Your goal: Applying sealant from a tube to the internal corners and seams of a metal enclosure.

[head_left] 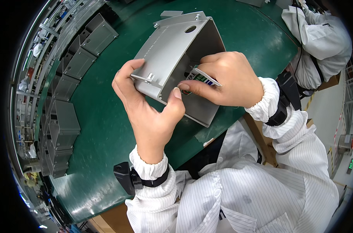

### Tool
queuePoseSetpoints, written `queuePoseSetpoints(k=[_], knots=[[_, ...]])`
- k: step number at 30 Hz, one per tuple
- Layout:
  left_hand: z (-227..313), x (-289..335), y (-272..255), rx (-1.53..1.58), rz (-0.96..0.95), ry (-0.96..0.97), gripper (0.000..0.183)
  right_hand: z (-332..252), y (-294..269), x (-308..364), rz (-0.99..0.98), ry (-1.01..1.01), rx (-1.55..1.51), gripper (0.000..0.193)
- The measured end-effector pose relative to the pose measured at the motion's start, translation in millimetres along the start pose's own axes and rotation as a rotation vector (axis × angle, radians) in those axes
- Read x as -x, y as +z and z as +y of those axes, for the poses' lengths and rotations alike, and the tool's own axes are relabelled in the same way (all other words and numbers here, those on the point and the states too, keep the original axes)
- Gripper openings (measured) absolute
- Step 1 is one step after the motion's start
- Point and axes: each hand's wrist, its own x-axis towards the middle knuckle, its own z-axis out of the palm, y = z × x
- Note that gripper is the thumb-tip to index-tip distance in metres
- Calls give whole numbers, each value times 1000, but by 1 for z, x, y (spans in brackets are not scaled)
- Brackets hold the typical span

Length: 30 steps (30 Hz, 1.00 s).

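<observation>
A grey sheet-metal housing [161, 48], open on its right side, is tilted over the green table in front of me. Its upper face has a round hole, and short metal studs stand along the edges. My left hand [151, 120] grips the near left corner, fingers over the edge and thumb by the opening. In my right hand [232, 79], a small printed card [201, 77], white with green and dark areas, is pinched between thumb and fingers. The card's inner end reaches into the opening, close to my left thumb. The housing's deep interior is in shadow and partly hidden by my right hand.
Several similar grey housings [64, 124] line the left edge of the green table [102, 116]. A flat grey piece [171, 14] lies behind the held housing. Another person in a white coat [320, 42] is at the upper right. Shelving [33, 73] runs along the far left.
</observation>
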Motion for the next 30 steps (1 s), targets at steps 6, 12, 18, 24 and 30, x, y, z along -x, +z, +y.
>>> queuePoseSetpoints(k=[6,12,18,24,30], knots=[[1,1,0,2,2,-8,68,-2,6,-1,3,-1,-9,35],[1,1,-1,-6,0,-12,68,-4,8,1,-18,57,-6,36],[2,1,-1,-26,-5,-11,68,-3,15,2,60,86,-50,33],[3,1,0,-7,-1,-28,68,0,19,5,105,100,14,39],[3,1,0,-14,-7,-15,68,0,19,5,150,71,71,40]])
